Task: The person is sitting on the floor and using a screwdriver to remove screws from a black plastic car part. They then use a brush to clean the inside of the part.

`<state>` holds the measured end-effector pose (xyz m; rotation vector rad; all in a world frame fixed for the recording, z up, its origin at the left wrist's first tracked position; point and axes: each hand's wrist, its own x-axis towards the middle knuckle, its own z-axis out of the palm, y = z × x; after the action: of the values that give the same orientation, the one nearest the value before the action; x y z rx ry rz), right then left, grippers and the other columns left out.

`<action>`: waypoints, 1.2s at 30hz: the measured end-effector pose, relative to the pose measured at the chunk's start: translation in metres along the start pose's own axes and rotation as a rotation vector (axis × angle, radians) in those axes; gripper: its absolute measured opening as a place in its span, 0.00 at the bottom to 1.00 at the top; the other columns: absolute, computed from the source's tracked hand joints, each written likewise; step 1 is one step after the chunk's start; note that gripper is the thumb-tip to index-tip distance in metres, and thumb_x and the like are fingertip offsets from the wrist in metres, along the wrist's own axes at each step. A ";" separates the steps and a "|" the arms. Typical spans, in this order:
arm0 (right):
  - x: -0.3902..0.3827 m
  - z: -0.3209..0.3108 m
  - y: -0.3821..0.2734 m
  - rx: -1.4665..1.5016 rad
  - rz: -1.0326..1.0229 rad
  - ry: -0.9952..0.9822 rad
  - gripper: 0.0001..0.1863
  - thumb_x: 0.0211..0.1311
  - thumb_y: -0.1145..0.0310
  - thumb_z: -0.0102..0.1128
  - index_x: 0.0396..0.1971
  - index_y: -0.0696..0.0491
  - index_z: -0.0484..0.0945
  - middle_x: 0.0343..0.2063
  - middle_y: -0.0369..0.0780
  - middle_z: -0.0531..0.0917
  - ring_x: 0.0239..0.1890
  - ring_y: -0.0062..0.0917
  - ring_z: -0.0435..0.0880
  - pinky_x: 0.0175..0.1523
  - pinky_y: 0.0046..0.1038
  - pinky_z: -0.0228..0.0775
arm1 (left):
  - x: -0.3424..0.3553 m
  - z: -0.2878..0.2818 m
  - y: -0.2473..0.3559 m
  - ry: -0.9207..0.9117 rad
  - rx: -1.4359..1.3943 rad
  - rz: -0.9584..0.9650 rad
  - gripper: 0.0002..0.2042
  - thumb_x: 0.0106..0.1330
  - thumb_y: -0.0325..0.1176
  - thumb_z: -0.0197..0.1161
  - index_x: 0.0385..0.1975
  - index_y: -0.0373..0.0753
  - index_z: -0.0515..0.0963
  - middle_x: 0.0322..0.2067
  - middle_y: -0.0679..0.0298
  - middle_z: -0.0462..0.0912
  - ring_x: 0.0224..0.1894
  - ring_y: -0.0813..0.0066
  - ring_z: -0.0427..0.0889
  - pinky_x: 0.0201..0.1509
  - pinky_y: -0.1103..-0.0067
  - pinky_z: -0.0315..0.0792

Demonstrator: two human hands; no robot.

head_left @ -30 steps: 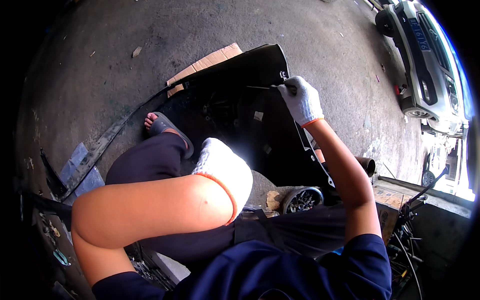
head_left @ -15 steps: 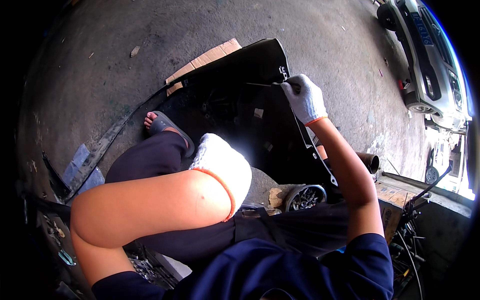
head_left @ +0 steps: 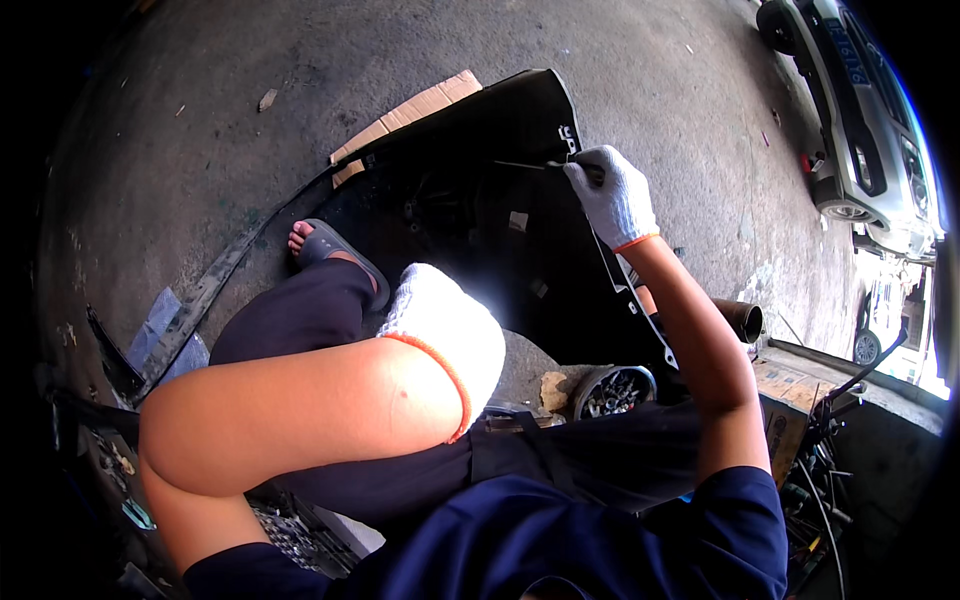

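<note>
A large black curved car body panel (head_left: 530,260) lies in front of me, its inner side up, with small clips and slots along its right edge. At that edge, near the upper right corner, is my right hand (head_left: 612,198) in a white knitted glove with an orange cuff. Its fingers are curled closed around a thin metal rod (head_left: 520,164) that points left across the panel. My left hand (head_left: 450,335), gloved the same way, is close to the camera over the panel's lower left side. Its fingers are hidden, and a bright glow shows just beyond it.
Flattened cardboard (head_left: 420,112) sticks out beneath the panel's far edge. A round metal bowl (head_left: 615,390) of small hardware stands by my leg. At right are a cardboard box (head_left: 790,395), a brown tube (head_left: 740,320) and a parked silver car (head_left: 860,130). My sandaled foot (head_left: 325,245) rests beside the panel.
The panel's far right corner has shifted slightly up and to the right. My right hand keeps its grip at the edge, and my left hand has barely moved.
</note>
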<state>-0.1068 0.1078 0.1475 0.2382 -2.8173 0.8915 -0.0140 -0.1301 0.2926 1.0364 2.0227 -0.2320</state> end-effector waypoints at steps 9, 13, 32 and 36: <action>0.008 -0.012 0.015 -0.065 -0.243 -0.118 0.12 0.60 0.65 0.66 0.38 0.56 0.79 0.32 0.46 0.84 0.35 0.39 0.86 0.42 0.32 0.77 | 0.027 0.003 -0.014 0.152 -0.110 0.124 0.21 0.69 0.50 0.50 0.37 0.37 0.80 0.29 0.56 0.84 0.36 0.58 0.84 0.45 0.67 0.73; 0.030 -0.013 0.006 -0.086 -0.334 -0.218 0.13 0.59 0.64 0.65 0.36 0.58 0.78 0.31 0.50 0.82 0.35 0.45 0.83 0.43 0.38 0.76 | 0.115 0.005 -0.070 0.360 -0.505 0.181 0.24 0.70 0.52 0.48 0.41 0.34 0.76 0.37 0.50 0.80 0.38 0.57 0.82 0.43 0.64 0.75; 0.044 -0.014 -0.010 -0.078 0.342 -0.569 0.19 0.63 0.52 0.54 0.24 0.54 0.75 0.16 0.42 0.78 0.14 0.32 0.75 0.21 0.33 0.66 | 0.307 0.016 -0.044 0.803 -3.162 -0.060 0.21 0.65 0.55 0.60 0.29 0.41 0.73 0.17 0.67 0.71 0.15 0.76 0.69 0.17 0.77 0.66; 0.053 -0.010 -0.049 -0.595 -0.151 -0.643 0.14 0.60 0.55 0.57 0.29 0.52 0.77 0.22 0.48 0.82 0.23 0.44 0.83 0.31 0.41 0.74 | 0.318 0.020 -0.047 1.024 -3.243 0.138 0.20 0.70 0.53 0.54 0.30 0.41 0.74 0.17 0.68 0.73 0.13 0.78 0.68 0.18 0.80 0.65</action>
<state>-0.1470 0.0690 0.1936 0.7382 -3.4011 -0.1180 -0.1368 0.0169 0.0337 1.2969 -0.3001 -3.0632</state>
